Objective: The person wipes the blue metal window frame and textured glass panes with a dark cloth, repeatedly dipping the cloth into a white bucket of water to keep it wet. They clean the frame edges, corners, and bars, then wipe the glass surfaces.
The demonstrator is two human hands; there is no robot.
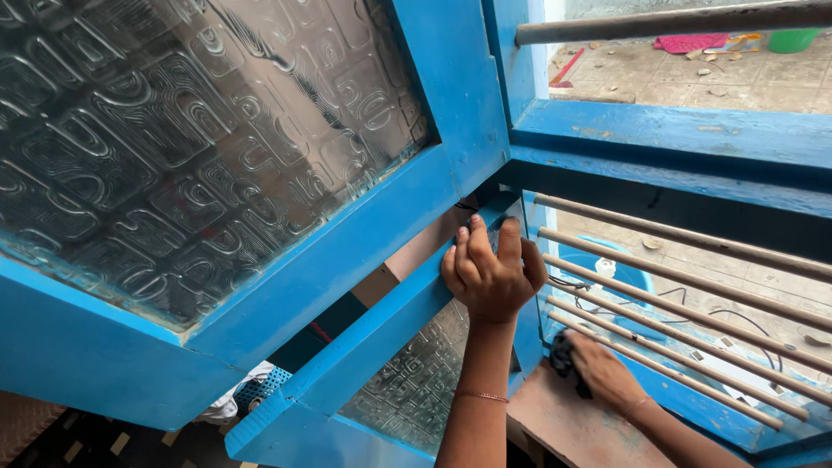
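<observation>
The left hand (490,276) is gripping the top corner of the lower blue shutter (364,347), its fingers (482,244) curling narrow over the frame edge and pressing on it. Something dark is peeking out just beyond the fingertips; I cannot tell what it is. The right hand (602,374) is lying lower, on the pinkish sill (563,429), its fingers closing around a dark cloth (563,355) bunched against the sill.

Above and to the left of the left fingers, the big shutter (217,173) with patterned glass is swinging open at a tilt, its blue edge running just over the knuckles. A narrow gap is showing between the two shutters, with brown board behind it.

To the right of both hands, bars (685,295) are crossing the window opening, close to the right wrist, leaving little room on that side. Beyond the bars, a blue tub (607,269) and a black cable (693,308) are lying on the paved yard. Far above the fingers, a pink mat (689,42) and a green bucket (793,39) are sitting on the paving. Below the left forearm, a pale cloth (230,400) and a blue basket (264,386) are showing.
</observation>
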